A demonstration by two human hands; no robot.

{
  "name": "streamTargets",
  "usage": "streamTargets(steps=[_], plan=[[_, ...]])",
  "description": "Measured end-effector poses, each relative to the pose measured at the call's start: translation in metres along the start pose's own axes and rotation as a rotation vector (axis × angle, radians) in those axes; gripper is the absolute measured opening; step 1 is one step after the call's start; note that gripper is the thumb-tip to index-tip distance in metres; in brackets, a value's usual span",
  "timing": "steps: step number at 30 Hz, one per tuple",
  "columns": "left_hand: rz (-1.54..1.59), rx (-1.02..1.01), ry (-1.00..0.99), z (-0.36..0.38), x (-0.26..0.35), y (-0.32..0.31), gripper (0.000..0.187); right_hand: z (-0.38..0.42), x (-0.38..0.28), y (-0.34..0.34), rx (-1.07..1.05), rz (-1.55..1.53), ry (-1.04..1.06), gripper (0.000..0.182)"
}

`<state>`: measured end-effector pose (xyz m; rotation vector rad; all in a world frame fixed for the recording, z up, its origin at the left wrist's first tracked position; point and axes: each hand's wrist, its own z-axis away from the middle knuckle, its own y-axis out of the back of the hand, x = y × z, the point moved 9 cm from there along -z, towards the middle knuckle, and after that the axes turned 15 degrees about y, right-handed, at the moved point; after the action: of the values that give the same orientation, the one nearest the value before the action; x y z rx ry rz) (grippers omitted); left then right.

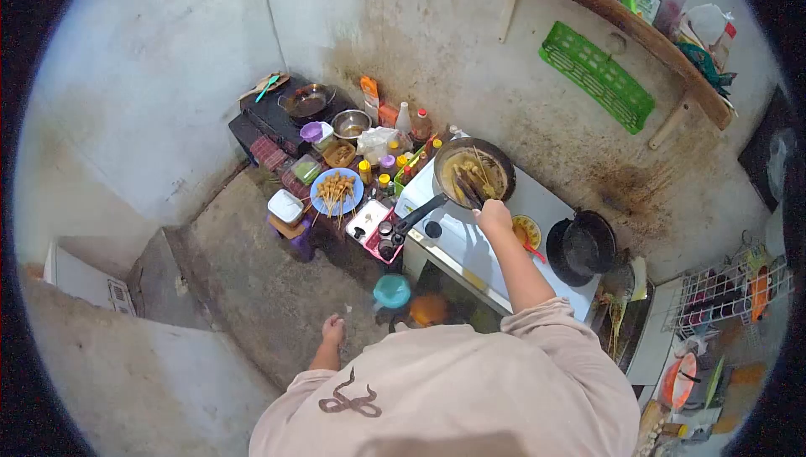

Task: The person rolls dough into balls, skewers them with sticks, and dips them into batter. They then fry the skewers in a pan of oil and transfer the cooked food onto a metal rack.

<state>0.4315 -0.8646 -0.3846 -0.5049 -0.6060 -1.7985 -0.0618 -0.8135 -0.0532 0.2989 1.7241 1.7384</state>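
Note:
My right hand (493, 215) reaches forward over a white stove (470, 243) and is closed on dark tongs (468, 193) that dip into a frying pan (473, 170) holding oil and several skewers. The pan's black handle (420, 212) points toward the left. My left hand (333, 329) hangs low at my side above the concrete floor, fingers loosely curled, holding nothing. A blue plate (337, 193) with several skewers sits to the left of the pan.
Bottles, cups and bowls crowd a low table (277, 125) in the corner, with a wok (306, 103) on a dark burner. A black pot (581, 245) stands right of the stove. A green basket (596, 76) hangs below a wall shelf (621, 20). A wire rack (726, 293) stands at right.

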Motion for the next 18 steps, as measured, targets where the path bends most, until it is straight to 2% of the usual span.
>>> streamTargets(steps=[6,10,15,18], plan=[[0.058,0.003,0.055,0.003,-0.013,0.008,0.036,0.006,0.009,0.017,0.022,-0.079,-0.079,0.038],[-0.048,0.054,-0.051,-0.006,-0.019,0.016,0.038,0.002,0.007,0.012,0.019,-0.004,-0.012,0.039],[-0.003,0.036,-0.033,-0.008,-0.026,0.020,0.037,-0.010,0.003,-0.004,0.005,0.032,0.026,0.039],[-0.003,0.019,-0.035,-0.026,-0.032,0.023,0.036,-0.018,0.014,-0.006,0.106,-0.010,0.012,0.039]])
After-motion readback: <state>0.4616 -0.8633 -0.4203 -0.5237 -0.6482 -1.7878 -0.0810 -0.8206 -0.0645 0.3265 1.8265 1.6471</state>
